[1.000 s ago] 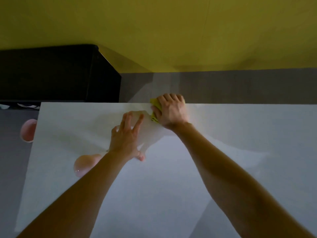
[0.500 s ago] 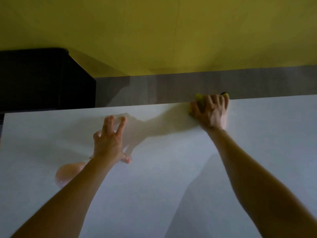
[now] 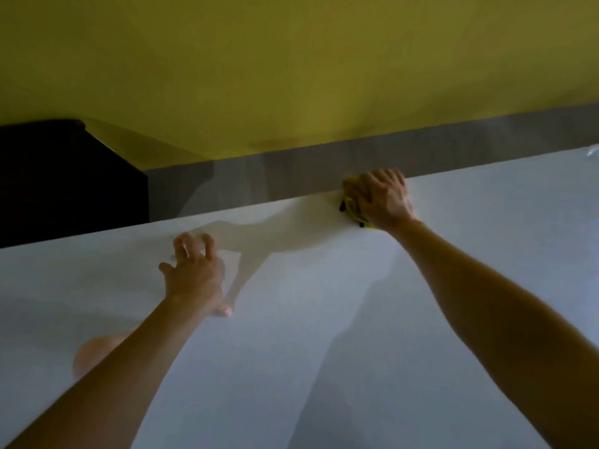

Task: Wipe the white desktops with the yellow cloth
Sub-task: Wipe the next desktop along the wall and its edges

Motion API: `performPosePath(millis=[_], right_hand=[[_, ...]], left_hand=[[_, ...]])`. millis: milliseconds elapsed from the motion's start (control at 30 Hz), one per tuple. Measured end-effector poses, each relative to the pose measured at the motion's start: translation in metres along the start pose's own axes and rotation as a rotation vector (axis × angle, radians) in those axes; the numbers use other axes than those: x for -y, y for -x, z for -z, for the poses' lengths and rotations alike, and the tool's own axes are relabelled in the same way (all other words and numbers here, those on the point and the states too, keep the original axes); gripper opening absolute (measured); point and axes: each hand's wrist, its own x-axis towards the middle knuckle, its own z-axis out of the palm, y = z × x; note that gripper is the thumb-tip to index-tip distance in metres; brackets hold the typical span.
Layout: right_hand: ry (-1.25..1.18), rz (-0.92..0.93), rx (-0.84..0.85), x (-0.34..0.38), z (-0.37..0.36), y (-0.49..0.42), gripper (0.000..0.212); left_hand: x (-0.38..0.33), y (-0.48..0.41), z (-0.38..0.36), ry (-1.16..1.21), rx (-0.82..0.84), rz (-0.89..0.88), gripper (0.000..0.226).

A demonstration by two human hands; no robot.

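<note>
White bench (image 3: 324, 351) is getting wiped along its far edge: I'm seeing the right hand (image 3: 382, 197), curled over the yellow cloth (image 3: 351, 212), sliding further right than a second ago. The left hand (image 3: 194, 273) is bracing, fingers spread, holding nothing.

Left hand (image 3: 194, 277) spread, right hand (image 3: 382, 197) curled

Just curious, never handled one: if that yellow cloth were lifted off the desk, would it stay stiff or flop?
Probably flop: the cloth is bunched small under the right hand, so it seems soft and thin. It is likely light, since one hand covers nearly all of it. It should slide easily on the smooth desktop.
</note>
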Motion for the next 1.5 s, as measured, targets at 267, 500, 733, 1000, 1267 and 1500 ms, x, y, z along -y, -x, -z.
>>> performPosePath(millis=[267, 500, 733, 1000, 1267, 1500], right_hand=[[0.059, -0.062, 0.081, 0.055, -0.015, -0.005, 0.036], [-0.136, 0.206, 0.108, 0.08, -0.025, -0.014, 0.05], [0.111, -0.147, 0.06, -0.19, 0.057, 0.003, 0.062], [0.024, 0.127, 0.201, -0.023, 0.016, -0.012, 0.05], [-0.103, 0.173, 0.12, -0.145, 0.044, -0.017, 0.05], [0.089, -0.157, -0.045, -0.34, 0.103, 0.005, 0.045]], left_hand=[[-0.077, 0.003, 0.018, 0.127, -0.137, -0.212, 0.157], [-0.104, 0.001, 0.014, 0.063, -0.105, -0.106, 0.16], [-0.134, 0.01, 0.026, 0.028, -0.06, -0.031, 0.159], [-0.203, 0.035, 0.038, 0.225, -0.041, 0.014, 0.161], [-0.278, 0.031, 0.068, 0.164, -0.076, -0.031, 0.165], [-0.342, 0.014, 0.089, 0.026, -0.14, -0.271, 0.149]])
